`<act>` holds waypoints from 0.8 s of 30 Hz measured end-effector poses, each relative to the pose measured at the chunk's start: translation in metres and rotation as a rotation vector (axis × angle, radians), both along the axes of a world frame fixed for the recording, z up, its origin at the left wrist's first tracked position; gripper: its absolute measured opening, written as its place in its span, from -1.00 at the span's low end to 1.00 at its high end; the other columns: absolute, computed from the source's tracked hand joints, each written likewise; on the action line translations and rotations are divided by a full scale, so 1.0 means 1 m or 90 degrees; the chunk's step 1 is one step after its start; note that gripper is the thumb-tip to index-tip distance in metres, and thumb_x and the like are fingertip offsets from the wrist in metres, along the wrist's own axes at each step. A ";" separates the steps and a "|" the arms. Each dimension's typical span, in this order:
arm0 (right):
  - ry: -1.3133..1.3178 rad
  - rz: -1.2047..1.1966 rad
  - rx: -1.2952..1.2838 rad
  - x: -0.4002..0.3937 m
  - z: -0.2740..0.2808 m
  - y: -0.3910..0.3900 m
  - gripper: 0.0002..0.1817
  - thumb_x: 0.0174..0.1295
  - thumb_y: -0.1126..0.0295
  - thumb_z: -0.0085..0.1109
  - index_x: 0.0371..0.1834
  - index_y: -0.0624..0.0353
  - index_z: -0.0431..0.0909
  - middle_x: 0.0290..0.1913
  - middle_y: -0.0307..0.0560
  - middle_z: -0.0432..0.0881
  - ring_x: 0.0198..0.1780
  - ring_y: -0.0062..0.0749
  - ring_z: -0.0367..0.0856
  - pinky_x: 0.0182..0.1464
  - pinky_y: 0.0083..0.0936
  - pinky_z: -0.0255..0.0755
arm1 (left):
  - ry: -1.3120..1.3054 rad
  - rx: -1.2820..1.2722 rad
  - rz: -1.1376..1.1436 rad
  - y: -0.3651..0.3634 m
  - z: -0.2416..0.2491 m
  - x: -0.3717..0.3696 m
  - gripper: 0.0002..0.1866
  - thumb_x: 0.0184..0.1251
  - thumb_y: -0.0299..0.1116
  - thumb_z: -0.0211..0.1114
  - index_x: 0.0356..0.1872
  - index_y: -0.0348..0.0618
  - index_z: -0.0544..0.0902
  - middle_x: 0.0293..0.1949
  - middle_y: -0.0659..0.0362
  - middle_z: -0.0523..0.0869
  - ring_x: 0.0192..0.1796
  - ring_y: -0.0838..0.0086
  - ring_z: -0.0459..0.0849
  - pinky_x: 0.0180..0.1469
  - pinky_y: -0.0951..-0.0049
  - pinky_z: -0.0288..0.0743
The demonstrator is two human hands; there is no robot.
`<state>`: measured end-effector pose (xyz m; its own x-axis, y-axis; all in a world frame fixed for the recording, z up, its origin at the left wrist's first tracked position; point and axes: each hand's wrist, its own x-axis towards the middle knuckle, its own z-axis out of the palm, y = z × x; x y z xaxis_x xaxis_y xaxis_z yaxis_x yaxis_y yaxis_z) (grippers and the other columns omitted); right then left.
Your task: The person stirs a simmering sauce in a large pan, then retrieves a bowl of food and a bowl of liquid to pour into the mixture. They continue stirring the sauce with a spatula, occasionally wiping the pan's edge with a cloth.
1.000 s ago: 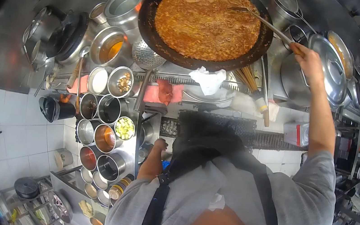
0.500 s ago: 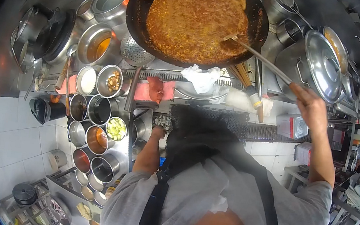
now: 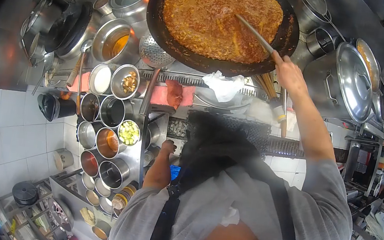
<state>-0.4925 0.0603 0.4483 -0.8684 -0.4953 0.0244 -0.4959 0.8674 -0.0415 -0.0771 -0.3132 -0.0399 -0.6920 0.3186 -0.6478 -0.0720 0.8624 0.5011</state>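
My right hand is closed round the wooden grip of a long-handled wok spatula. The spatula's blade is sunk out of sight in a thick, oily, orange-brown sauce. That sauce fills much of a large black wok at the top of the view. My left hand hangs low beside my body, away from the wok, its fingers curled in and nothing visible in them. A crumpled white cloth lies just below the wok's near rim.
Left of the wok are a perforated skimmer and a pot of orange oil. Several metal containers stand below, one with chopped green pieces. A large lidded stockpot stands at right. A bundled brush lies near the counter edge.
My right hand has moved left and up toward the wok, pushing the spatula farther into the sauce. Its blade, partly visible before, is now buried. My left hand stays low.
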 end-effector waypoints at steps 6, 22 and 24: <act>0.013 -0.042 -0.021 -0.052 0.015 -0.014 -0.49 0.22 0.50 -0.12 0.29 -0.02 0.34 -0.09 0.20 0.55 -0.10 0.10 0.61 -0.04 -0.10 0.49 | -0.023 0.115 0.359 0.012 0.020 0.019 -0.70 0.17 -0.48 0.20 -0.03 -0.12 0.51 -0.38 -0.01 0.66 -0.48 0.33 0.67 -0.56 0.27 0.53; 0.026 -0.118 -0.124 0.002 0.125 0.160 -0.57 0.18 0.36 0.14 0.16 -0.01 0.52 -0.24 0.18 0.65 -0.21 -0.12 0.67 -0.10 -0.36 0.47 | -0.076 -0.097 0.126 0.012 0.028 0.008 -0.73 -0.03 -0.17 0.34 -0.23 0.18 0.72 -0.17 0.21 0.68 -0.09 0.27 0.67 -0.15 0.24 0.62; -0.039 -0.131 -0.164 0.022 0.129 0.184 -0.55 0.17 0.40 0.15 0.19 0.08 0.50 -0.35 0.07 0.68 -0.33 -0.35 0.62 -0.18 -0.45 0.45 | -0.225 0.017 0.255 0.003 0.013 -0.013 -0.75 -0.02 -0.17 0.35 -0.26 0.14 0.72 -0.16 0.20 0.68 -0.08 0.26 0.66 -0.15 0.25 0.61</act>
